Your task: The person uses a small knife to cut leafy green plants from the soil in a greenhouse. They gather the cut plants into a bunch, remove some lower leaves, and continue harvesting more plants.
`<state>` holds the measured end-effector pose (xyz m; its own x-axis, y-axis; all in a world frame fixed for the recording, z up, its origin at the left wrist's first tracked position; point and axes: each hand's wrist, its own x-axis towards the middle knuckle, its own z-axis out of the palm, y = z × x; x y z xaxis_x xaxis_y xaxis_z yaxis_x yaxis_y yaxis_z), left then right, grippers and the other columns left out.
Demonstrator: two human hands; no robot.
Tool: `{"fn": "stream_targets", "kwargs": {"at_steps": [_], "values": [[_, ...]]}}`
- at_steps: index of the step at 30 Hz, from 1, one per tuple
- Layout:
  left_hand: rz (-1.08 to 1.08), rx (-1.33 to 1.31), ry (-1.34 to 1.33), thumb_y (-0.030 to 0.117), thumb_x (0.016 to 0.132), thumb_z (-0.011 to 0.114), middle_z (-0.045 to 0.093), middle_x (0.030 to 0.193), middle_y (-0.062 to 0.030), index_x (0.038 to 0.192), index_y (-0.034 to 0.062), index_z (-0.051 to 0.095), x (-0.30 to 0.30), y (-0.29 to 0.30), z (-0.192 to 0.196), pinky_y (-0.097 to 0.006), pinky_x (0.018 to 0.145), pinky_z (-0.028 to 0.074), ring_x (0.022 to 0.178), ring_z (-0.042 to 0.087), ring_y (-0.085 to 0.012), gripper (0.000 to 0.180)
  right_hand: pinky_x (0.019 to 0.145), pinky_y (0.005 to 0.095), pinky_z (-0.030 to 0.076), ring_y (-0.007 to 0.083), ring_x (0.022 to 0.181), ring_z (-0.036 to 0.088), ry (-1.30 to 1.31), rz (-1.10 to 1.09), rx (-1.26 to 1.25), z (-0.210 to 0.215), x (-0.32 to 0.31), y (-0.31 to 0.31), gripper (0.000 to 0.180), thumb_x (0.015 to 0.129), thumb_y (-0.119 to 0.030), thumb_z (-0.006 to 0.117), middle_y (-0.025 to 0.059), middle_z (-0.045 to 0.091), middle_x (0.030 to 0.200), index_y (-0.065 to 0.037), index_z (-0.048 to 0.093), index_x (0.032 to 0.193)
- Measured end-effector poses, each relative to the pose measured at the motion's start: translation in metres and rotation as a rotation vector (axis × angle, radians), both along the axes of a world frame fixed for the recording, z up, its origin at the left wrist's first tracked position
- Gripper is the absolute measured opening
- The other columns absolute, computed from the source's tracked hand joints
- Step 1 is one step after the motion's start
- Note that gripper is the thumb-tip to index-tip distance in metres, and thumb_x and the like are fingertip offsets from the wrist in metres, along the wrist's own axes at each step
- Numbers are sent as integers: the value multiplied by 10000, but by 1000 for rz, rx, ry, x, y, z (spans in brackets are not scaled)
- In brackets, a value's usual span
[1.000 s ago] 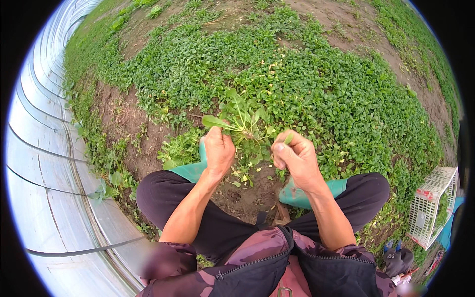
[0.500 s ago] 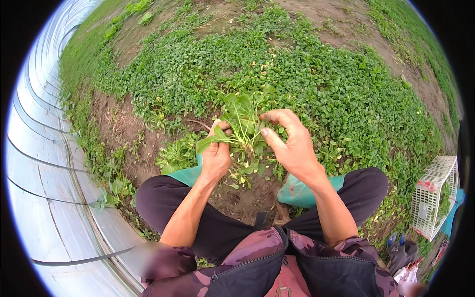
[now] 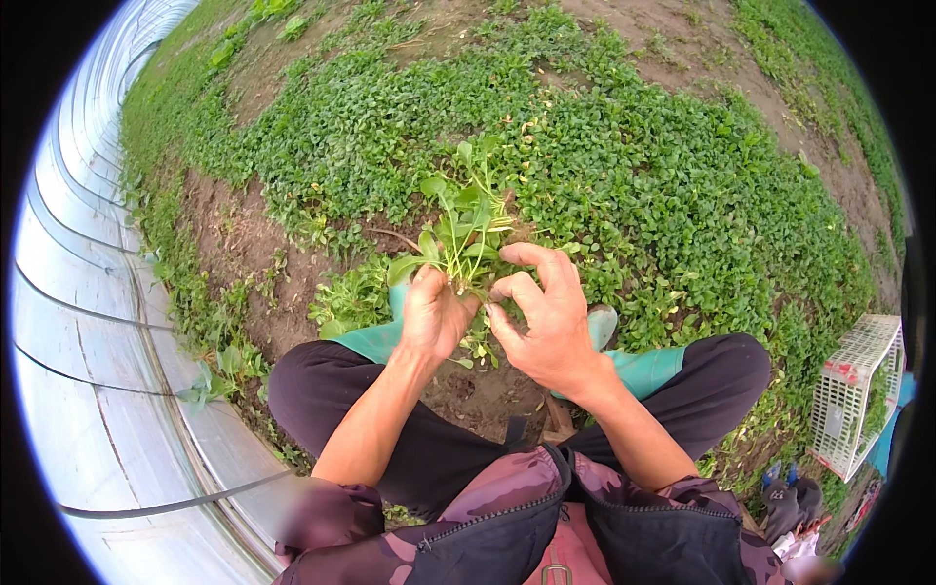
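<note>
Above the soil between my knees, my left hand (image 3: 437,310) is closed around the lower stems of a small bunch of leafy greens (image 3: 458,234). The leaves fan upward and away from me, and the stem bases come out beside my thumb. Close on the right, my right hand (image 3: 548,322) has its thumb and forefinger pinched together at those stem bases. What lies between these fingertips is too small to make out. Loose green leaves (image 3: 478,346) hang or lie just below my hands.
Dense low greens (image 3: 682,195) cover the ground ahead and to the right. A pile of picked greens (image 3: 356,302) lies by my left knee. Plastic sheeting (image 3: 107,390) runs along the left. A white slatted crate (image 3: 853,395) holding greens stands at the right.
My right hand has come in lower and closer to the left, its spread fingers now pinched at the stem bases. The bunch has tilted slightly in my left hand.
</note>
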<state>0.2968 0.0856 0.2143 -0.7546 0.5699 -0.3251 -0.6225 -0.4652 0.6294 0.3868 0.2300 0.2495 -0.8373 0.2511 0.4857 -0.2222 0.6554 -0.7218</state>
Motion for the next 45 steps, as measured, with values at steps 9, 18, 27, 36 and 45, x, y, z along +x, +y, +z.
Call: {"fn": "stream_targets", "kwargs": {"at_steps": [9,18,27,36,45], "values": [[-30,-63,5,552,983,532,613,1279,-120,1347,30,519,15,0,6,-433,1047,464,1198,574,-244,636,918,489,410,312,1097,547,-30,57,234,0,1,-8,246,731,-155,748,77,609,1136,-80,642,939],[67,-66,-15,255,1019,568,699,1085,-74,1196,52,604,1,2,16,-375,726,530,953,663,-204,272,672,371,507,240,781,630,-103,-163,-326,17,-2,16,182,844,-104,728,102,625,936,-26,631,976],[77,-128,-4,302,1034,540,670,1098,-82,1205,69,572,0,0,7,-383,725,513,890,635,-202,291,714,348,520,271,821,654,-83,-129,-324,-11,-8,17,114,838,-51,712,108,638,953,-16,661,934],[117,-63,-187,274,1030,553,648,1049,-106,1143,67,573,0,1,3,-391,723,512,839,606,-228,237,683,391,509,295,812,644,27,-145,38,-10,-11,27,153,768,-26,726,90,639,916,-36,656,904],[213,-173,-47,225,1031,560,680,1014,-113,1109,11,605,2,3,2,-379,688,569,827,645,-200,232,700,321,464,224,764,570,99,-54,-473,-21,-5,18,30,900,3,618,116,584,918,4,589,908]]}}
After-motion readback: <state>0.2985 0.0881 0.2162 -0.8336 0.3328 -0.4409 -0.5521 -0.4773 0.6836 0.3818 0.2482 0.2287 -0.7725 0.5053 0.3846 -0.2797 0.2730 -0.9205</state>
